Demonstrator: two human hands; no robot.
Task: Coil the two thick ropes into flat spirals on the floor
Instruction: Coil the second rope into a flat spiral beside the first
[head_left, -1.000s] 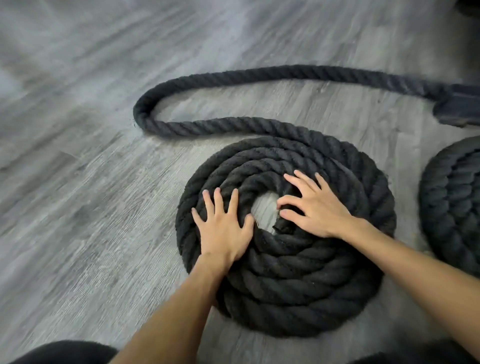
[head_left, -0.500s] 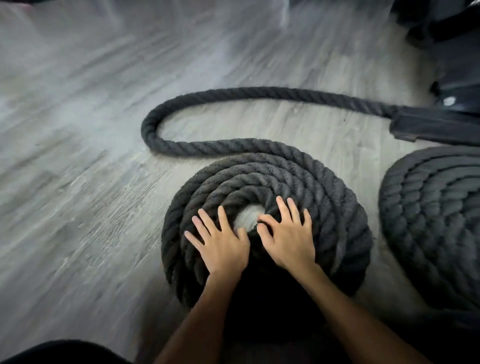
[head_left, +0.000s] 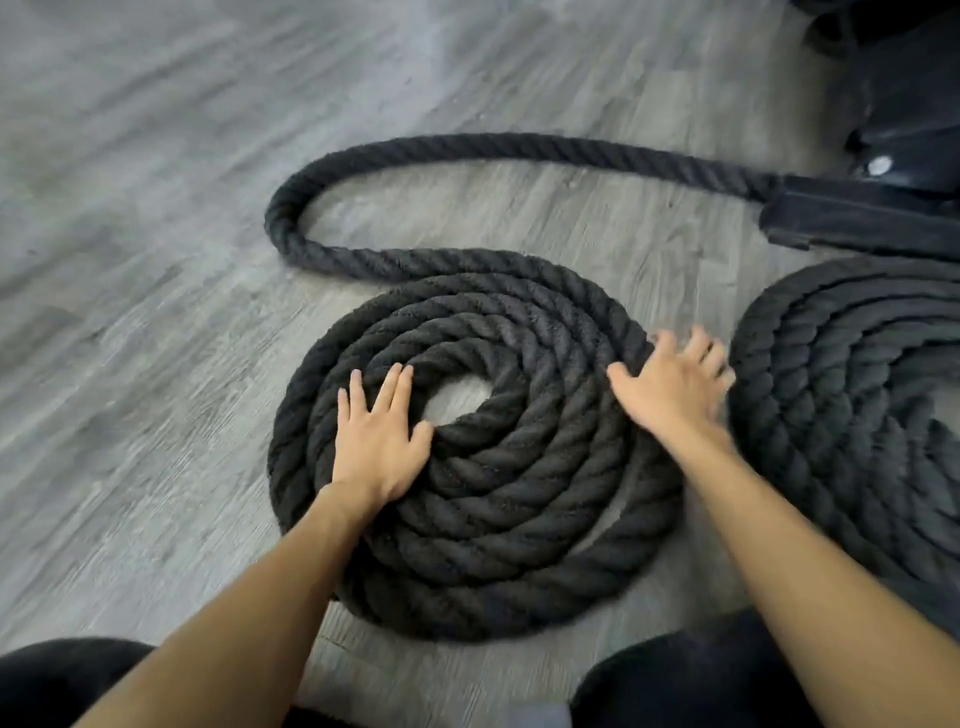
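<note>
A thick black rope lies in a flat spiral (head_left: 498, 499) in the middle of the grey wood floor. Its loose tail (head_left: 322, 182) loops away to the upper left and runs right to a black sleeved end (head_left: 852, 218). My left hand (head_left: 379, 436) presses flat on the inner turns, fingers straight beside the bare centre hole. My right hand (head_left: 670, 384) lies on the spiral's outer right edge, fingers spread and blurred. A second black rope spiral (head_left: 852, 405) sits at the right, cut off by the frame edge.
Dark equipment with a shiny bolt (head_left: 904, 130) stands at the top right corner. My dark-clothed knees (head_left: 696, 680) are at the bottom edge. Bare grey floor (head_left: 130, 312) stretches across the left.
My right hand has moved from the spiral's centre out to its right outer edge. The left hand stays pressed near the centre. The view has shifted, and the coil looks flatter and wider.
</note>
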